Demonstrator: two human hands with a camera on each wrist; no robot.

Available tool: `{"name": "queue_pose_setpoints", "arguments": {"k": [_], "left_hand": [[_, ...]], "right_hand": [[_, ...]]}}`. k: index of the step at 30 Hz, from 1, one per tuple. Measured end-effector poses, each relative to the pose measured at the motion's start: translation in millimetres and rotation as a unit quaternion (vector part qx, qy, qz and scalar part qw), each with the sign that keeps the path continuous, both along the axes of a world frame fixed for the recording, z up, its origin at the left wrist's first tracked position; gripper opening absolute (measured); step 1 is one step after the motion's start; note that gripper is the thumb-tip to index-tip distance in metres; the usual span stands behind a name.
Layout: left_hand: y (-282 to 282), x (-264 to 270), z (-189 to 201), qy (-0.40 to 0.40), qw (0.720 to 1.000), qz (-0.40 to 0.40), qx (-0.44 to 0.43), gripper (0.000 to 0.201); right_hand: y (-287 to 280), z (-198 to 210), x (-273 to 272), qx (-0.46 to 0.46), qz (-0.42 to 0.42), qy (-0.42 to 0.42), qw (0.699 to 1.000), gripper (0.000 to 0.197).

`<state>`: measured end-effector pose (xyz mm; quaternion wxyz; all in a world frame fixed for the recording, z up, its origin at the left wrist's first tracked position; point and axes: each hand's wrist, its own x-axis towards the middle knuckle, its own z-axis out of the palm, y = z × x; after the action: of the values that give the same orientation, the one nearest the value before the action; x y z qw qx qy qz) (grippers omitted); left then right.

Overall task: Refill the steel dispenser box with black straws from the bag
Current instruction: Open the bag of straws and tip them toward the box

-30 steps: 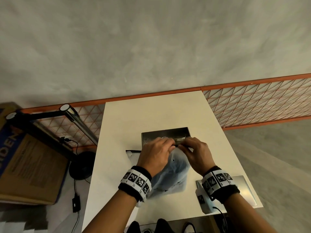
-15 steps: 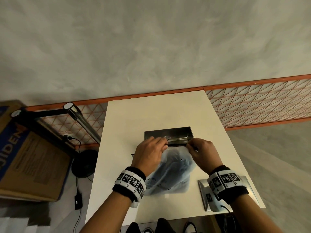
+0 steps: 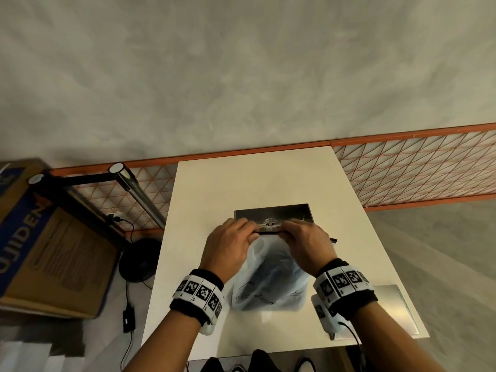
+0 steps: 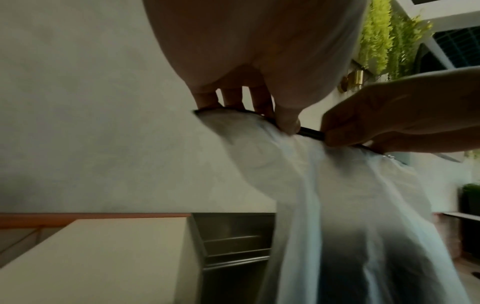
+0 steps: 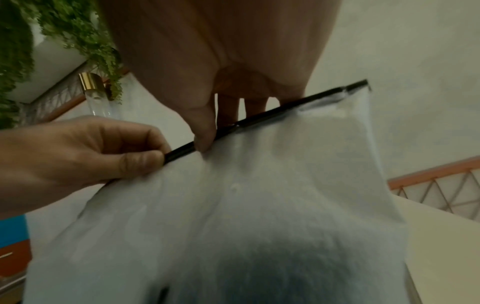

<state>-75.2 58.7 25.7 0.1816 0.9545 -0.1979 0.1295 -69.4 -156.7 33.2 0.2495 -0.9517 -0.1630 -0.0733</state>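
Hands brought closer together than half a second ago, bag [image 3: 271,275] holding a dark mass, black top strip pinched by left hand [image 3: 228,251] and right hand [image 3: 308,245], steel box [image 3: 273,214] just behind.

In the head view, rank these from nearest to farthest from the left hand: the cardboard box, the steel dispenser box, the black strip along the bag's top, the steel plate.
1. Black strip: pinched in the left hand.
2. Steel dispenser box: just beyond the fingers, mid-table.
3. Steel plate: past the right hand, at the table's near right corner.
4. Cardboard box: off the table, far left.
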Motion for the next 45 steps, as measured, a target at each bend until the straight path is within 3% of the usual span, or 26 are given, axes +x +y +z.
{"name": "queue_pose_setpoints", "arguments": {"k": [6,10,16,24,33,45], "left_hand": [[6.0,-2.5,-0.7,0.012,1.0,-0.007,-0.022,0.013],[0.9,-4.4,3.5,0.019,0.999,-0.024,-0.021,0.015],[19.1,-9.3,3.0,0.021,1.0,0.011,-0.015,0.008],[44.4,-15.1,-1.5,0.08,0.992,0.017,-0.099,0.005],[47.4,-13.8,1.8,0.096,0.987,0.02,-0.127,0.003],[35.2,-16.2,3.9,0.093,0.984,0.004,-0.151,0.023]], "right_hand": [[9.4,-2.3,2.6,-0.03,-0.014,-0.003,0.999,0.009],[29.0,-1.7,-1.6,-0.05,0.038,-0.023,0.998,0.018],[29.2,5.0,-2.2,-0.043,0.018,-0.039,0.998,0.007],[23.4,2.7,-2.2,-0.022,0.015,-0.015,1.0,0.012],[22.4,0.8,1.9,-0.017,0.015,-0.005,1.0,0.013],[22.6,2.1,0.9,-0.017,0.026,-0.008,0.999,0.012]]}}
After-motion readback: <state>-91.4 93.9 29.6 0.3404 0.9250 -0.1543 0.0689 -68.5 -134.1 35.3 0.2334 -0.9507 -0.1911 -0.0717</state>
